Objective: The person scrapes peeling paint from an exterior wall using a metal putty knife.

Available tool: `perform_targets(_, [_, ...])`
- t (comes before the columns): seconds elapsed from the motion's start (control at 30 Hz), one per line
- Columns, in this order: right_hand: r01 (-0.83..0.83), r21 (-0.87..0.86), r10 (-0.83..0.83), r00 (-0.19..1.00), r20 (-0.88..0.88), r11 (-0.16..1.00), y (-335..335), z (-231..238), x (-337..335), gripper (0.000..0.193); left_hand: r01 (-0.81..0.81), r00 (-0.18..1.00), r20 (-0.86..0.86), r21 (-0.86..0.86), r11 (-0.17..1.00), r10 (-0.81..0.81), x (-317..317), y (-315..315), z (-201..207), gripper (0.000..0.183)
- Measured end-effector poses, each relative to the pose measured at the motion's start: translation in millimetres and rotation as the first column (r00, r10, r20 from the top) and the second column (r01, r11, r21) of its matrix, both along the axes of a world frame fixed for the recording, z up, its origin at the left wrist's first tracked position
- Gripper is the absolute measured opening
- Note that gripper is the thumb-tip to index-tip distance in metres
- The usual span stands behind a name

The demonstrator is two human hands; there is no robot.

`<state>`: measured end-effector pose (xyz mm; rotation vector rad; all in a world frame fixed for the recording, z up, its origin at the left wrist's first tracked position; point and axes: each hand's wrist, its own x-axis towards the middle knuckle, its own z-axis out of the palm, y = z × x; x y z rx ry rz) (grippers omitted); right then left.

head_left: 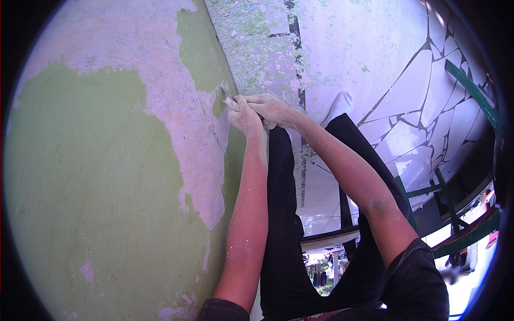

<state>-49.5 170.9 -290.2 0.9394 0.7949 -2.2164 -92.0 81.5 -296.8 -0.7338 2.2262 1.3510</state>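
Note:
Both dusty hands meet at the foot of a green painted wall [91, 160], close to where it joins the floor. My left hand [245, 119] is closed round a small dust-covered scraper [230, 102], its far end against the wall. My right hand [274, 111] is closed over the same tool, touching the left; its handle is mostly hidden by the fingers. Around them the paint has come off in a large patch of bare pinkish plaster [198, 155], with ragged green edges. A green strip remains along the wall's lower edge.
Green and white paint flakes [254, 32] litter the pale tiled floor [358, 48]. My white-socked foot [341, 102] rests on it beyond my hands. Dark green furniture legs [471, 88] stand at the right. Dark trousers [281, 203] cover my spread legs.

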Motion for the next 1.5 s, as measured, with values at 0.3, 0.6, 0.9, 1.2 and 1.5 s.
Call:
perform_targets(0.3, [-0.032,0.034,0.030,0.999,0.037,0.999,-8,27,-3,0.042,0.124,0.984,-0.113,-0.124,0.985,-0.138,7,-20,10,0.032])
perform_targets(0.6, [-0.058,0.234,0.069,0.997,-0.040,0.971,4,-28,-6,0.042,0.096,0.995,0.029,0.091,0.991,-0.099,-11,6,-23,0.029])
perform_targets(0.9, [0.041,0.049,-0.042,0.999,0.020,0.998,-15,75,26,0.040,0.114,0.993,0.007,-0.084,0.990,-0.114,28,-17,73,0.037])
perform_targets(1.2, [0.217,0.230,-0.193,0.973,-0.125,0.949,-21,163,28,0.044,0.171,0.983,0.068,0.004,0.985,-0.171,21,-15,169,0.039])
perform_targets(1.5, [0.145,0.297,-0.122,0.988,-0.093,0.944,13,255,42,0.047,0.159,0.949,0.256,0.115,0.981,-0.184,9,16,260,0.015])
